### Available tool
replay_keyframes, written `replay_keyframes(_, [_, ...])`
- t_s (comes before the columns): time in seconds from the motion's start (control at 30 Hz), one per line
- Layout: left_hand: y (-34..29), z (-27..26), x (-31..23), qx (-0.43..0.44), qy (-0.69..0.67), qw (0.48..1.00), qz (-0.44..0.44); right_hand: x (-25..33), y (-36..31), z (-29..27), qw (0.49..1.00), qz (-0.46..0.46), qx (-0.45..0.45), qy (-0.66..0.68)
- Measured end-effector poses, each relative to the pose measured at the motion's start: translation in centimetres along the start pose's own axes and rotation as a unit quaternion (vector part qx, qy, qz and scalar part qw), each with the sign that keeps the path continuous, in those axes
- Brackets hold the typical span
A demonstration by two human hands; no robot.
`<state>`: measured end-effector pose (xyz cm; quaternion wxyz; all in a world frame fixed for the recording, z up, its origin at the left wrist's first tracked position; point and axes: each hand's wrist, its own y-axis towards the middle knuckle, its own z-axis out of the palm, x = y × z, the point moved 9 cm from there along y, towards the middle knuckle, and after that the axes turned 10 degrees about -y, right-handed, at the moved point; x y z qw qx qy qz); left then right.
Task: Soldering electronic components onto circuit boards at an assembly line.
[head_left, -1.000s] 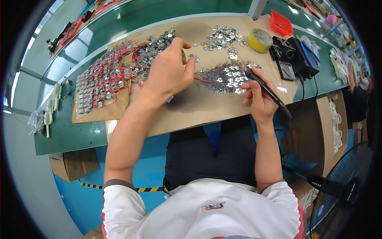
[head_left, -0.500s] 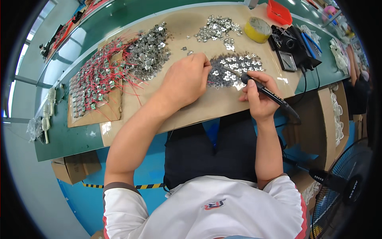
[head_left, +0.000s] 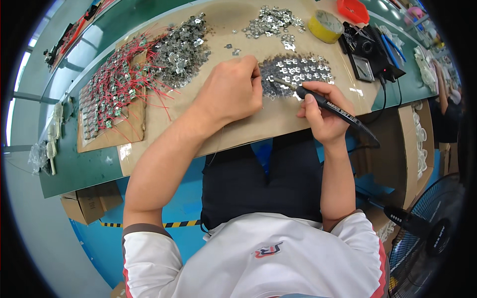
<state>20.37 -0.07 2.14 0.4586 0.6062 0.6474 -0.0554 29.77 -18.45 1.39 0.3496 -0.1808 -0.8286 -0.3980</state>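
Observation:
In my right hand [head_left: 325, 111] is a soldering iron [head_left: 338, 110], held like a pen by its black handle. Its metal tip points left over small silver metal pieces [head_left: 298, 69] laid in rows on a dark patch. The tip is close to a piece at the left end of these rows; contact is hard to tell. My left hand [head_left: 233, 89] is closed at the left edge of the patch, fingertips mostly hidden. A thin wire [head_left: 216, 149] trails below it, seemingly from its grip.
Left lie small boards with red wires [head_left: 112, 97] on cardboard, beside a heap of metal parts [head_left: 184, 52]. Another pile of metal pieces [head_left: 276, 22], a yellow tape roll [head_left: 325, 26], a red tray [head_left: 353, 11] and a black soldering station [head_left: 370, 49] sit farther back. A fan [head_left: 422, 233] stands lower right.
The soldering iron's tip has moved left along the metal pieces, nearer to my left hand. The whole view has shifted slightly; my left hand stays closed.

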Motion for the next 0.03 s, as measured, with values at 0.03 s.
replay_keyframes(0.03, [0.03, 0.02, -0.07, 0.005, 0.008, 1.000, 0.002, -0.25, 0.04, 0.06, 1.000, -0.008, 0.002, -0.012])
